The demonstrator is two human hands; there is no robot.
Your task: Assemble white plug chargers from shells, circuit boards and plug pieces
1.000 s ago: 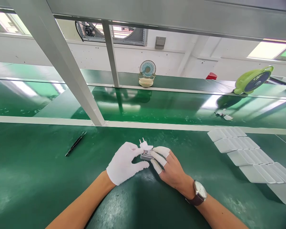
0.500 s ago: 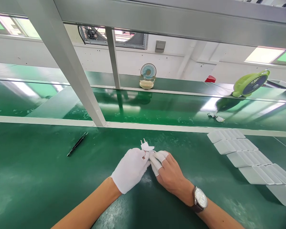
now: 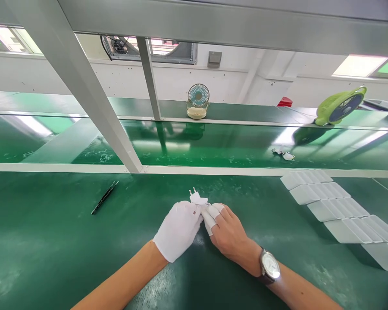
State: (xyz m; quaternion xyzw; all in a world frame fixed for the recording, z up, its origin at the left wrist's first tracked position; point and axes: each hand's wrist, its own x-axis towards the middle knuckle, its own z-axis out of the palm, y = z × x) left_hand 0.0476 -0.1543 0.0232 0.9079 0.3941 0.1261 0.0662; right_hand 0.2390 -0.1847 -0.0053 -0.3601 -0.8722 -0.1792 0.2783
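Observation:
A small white two-pin plug adapter [image 3: 196, 198] is held above the green bench, its metal pins pointing up and away. My left hand [image 3: 179, 228], in a white glove, is closed on its lower part. From the right, my right hand [image 3: 224, 226], with white finger cots on several fingers, pinches at the same piece, the fingertips of both hands touching or nearly so. The fingers hide most of the adapter's lower body. A pair of black tweezers [image 3: 105, 198] lies on the bench to the left of my hands.
White plastic trays [image 3: 336, 202] lie in an overlapping row at the right. Beyond a pale rail [image 3: 213, 171], a green conveyor belt [image 3: 181, 150] carries small white and dark parts [image 3: 283, 154]. A small fan [image 3: 198, 101] and a green fan [image 3: 339, 105] stand behind it. A grey post [image 3: 93, 99] slants at the left.
The small parts on the belt have shifted left. Both hands stay nearly in place around the adapter, and the view has tilted slightly.

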